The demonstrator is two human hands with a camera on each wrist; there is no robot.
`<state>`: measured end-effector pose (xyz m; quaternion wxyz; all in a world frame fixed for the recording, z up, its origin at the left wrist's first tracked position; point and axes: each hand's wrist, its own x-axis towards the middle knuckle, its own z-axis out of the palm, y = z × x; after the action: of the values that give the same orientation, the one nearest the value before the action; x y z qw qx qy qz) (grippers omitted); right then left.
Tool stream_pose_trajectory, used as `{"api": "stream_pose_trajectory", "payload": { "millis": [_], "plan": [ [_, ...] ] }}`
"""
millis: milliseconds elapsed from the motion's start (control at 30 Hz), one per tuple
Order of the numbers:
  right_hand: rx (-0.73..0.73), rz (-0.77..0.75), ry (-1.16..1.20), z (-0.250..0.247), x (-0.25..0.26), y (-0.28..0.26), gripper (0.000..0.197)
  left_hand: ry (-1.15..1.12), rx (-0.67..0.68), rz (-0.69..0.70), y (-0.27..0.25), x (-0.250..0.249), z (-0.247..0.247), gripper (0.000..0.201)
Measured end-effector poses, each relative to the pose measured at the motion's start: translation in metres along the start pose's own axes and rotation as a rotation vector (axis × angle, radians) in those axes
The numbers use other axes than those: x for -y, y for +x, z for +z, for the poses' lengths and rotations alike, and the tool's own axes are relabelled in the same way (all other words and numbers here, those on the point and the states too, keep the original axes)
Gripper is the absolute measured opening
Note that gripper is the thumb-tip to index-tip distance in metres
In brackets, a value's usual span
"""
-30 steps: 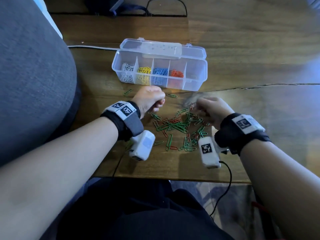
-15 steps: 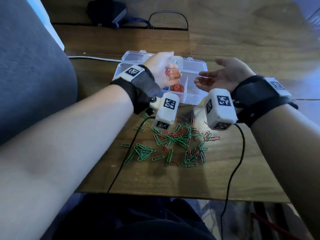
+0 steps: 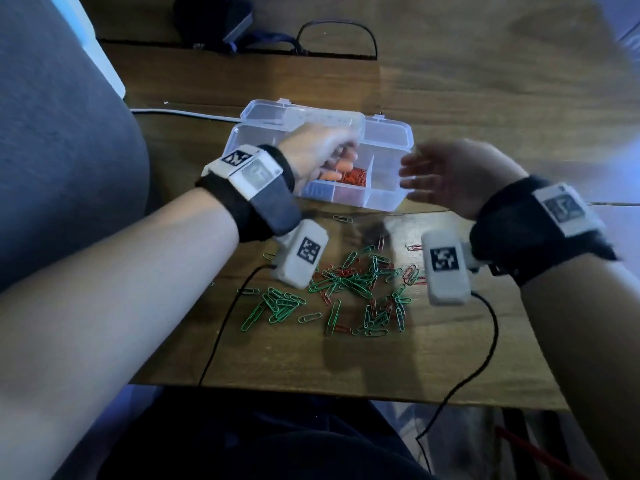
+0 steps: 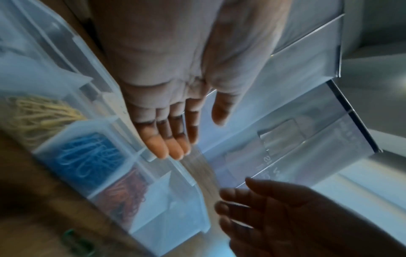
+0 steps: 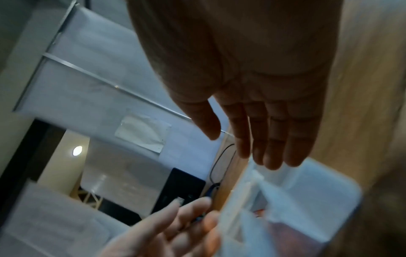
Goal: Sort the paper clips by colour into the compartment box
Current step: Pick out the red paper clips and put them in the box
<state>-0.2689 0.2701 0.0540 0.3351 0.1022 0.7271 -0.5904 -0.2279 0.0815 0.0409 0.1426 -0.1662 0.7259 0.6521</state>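
Here, item 1: the compartment box, clear plastic, lid thrown back, sits on the wooden table ahead of you. Its cells, as your left wrist view shows them, hold yellow clips, then blue clips, then red clips, with a bare end cell beside the red. The cell at the far left is hidden behind your arm.

Item 2: the loose paper clips, green and red mixed, lie scattered on the table between the box and the near edge; a small cluster of green ones lies a little to the left of the main heap.

Item 3: your left hand hangs over the box above the red cell, fingers straight and together, pointing down, nothing held.

Item 4: your right hand hovers just beside the box's right end, palm turned toward the left hand, fingers extended and relaxed, nothing held. Both hands are blurred in the head view.

Item 5: 2 wrist-worn cameras with black-and-white markers, each trailing a black cable across the table edge.

Item 6: a grey cushion at your left, a white cable running behind the box, and a dark device with a black looped cord at the far edge.
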Motion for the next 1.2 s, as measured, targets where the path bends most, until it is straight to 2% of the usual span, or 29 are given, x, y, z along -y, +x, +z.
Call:
{"api": "stream_pose_trajectory", "payload": {
  "millis": [33,133,200,267,367,500,667,733,800,867,933,967,1067,1133,1200],
  "plan": [
    [-0.049,-0.025,-0.065,-0.004,-0.011,-0.003,0.018,0.069,0.016,0.024,-0.005,0.006,0.000,0.015],
    [-0.149,-0.102,-0.354,-0.017,-0.048,-0.010,0.009,0.425,0.098,0.060,-0.023,0.029,0.008,0.018],
    [-0.194,-0.152,-0.616,-0.020,-0.072,-0.013,0.012,0.651,0.127,0.087,-0.033,0.047,0.019,0.016],
    [-0.216,-0.236,-0.764,-0.012,-0.090,-0.018,0.015,0.812,0.086,0.118,-0.039,0.063,0.032,0.011],
    [-0.199,-0.370,-0.843,0.009,-0.105,-0.015,0.022,0.940,-0.030,0.115,-0.040,0.080,0.048,0.011],
    [-0.130,-0.460,-1.000,0.023,-0.110,-0.001,0.030,1.023,-0.071,0.097,-0.036,0.088,0.047,0.004],
    [-0.204,-0.411,-1.102,0.016,-0.117,-0.002,0.015,0.979,-0.180,0.060,-0.038,0.095,0.017,0.008],
    [-0.216,-0.378,-1.097,0.016,-0.121,-0.002,0.013,0.944,-0.212,0.106,-0.041,0.097,0.014,0.006],
    [-0.207,-0.364,-1.092,0.018,-0.122,-0.001,0.013,0.928,-0.170,0.161,-0.045,0.096,0.023,0.008],
    [-0.214,-0.354,-1.039,0.018,-0.121,-0.001,0.010,0.963,-0.098,0.176,-0.048,0.096,0.039,0.013],
    [-0.263,-0.342,-0.843,0.014,-0.120,-0.003,0.003,1.007,-0.068,0.171,-0.048,0.098,0.053,0.016],
    [-0.285,-0.334,-0.705,0.011,-0.120,-0.005,0.004,1.022,-0.069,0.161,-0.047,0.098,0.057,0.016],
    [-0.269,-0.260,-0.195,-0.002,-0.122,-0.015,0.020,1.064,-0.060,0.120,-0.043,0.097,0.062,0.014],
    [-0.239,-0.155,0.108,-0.009,-0.122,-0.022,0.021,1.085,-0.032,0.088,-0.040,0.096,0.062,0.012],
    [-0.272,-0.039,0.398,-0.017,-0.123,-0.024,0.021,1.093,0.009,0.075,-0.039,0.094,0.063,0.011]
  ]
}}
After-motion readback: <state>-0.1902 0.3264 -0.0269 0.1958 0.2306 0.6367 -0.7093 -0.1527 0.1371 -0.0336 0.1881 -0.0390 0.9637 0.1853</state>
